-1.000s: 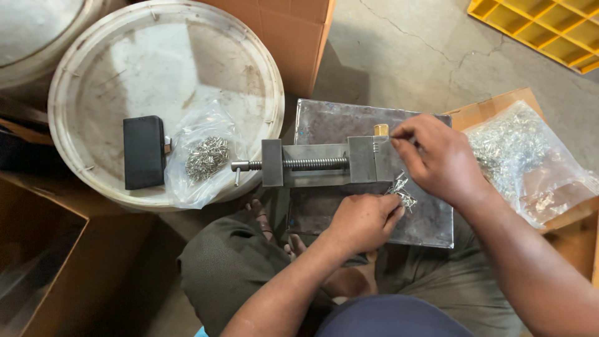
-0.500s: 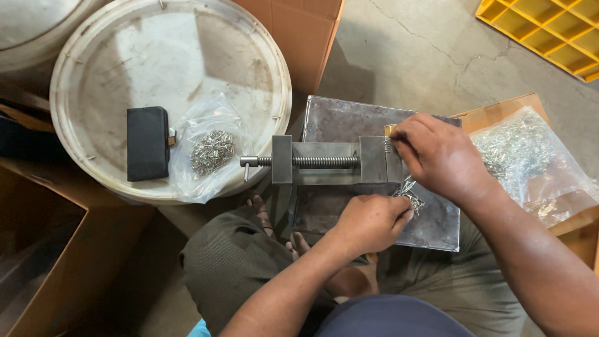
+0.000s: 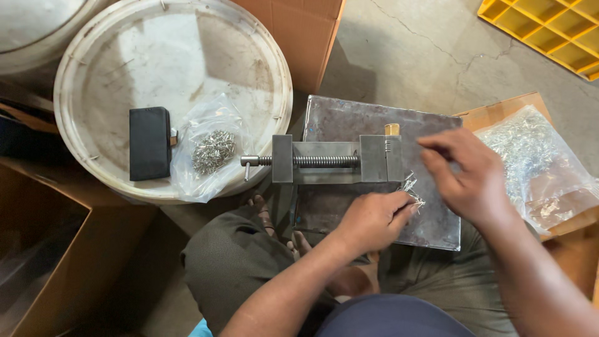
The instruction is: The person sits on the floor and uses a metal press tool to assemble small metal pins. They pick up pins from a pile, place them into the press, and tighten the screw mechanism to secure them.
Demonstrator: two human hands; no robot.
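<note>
My left hand (image 3: 374,218) pinches a loose bundle of small metal pins (image 3: 412,189) just beside the steel vise (image 3: 340,160) on its metal plate (image 3: 374,125); my right hand (image 3: 468,178) hovers empty, fingers half curled. Risk: the slack pinch may let pins slip and scatter over the plate edge, far from the pin bags (image 3: 212,150).

A vise (image 3: 337,160) sits on a metal plate (image 3: 349,118), with a round lid (image 3: 125,50) to its left and a bag of metal bits (image 3: 536,156) to its right.
</note>
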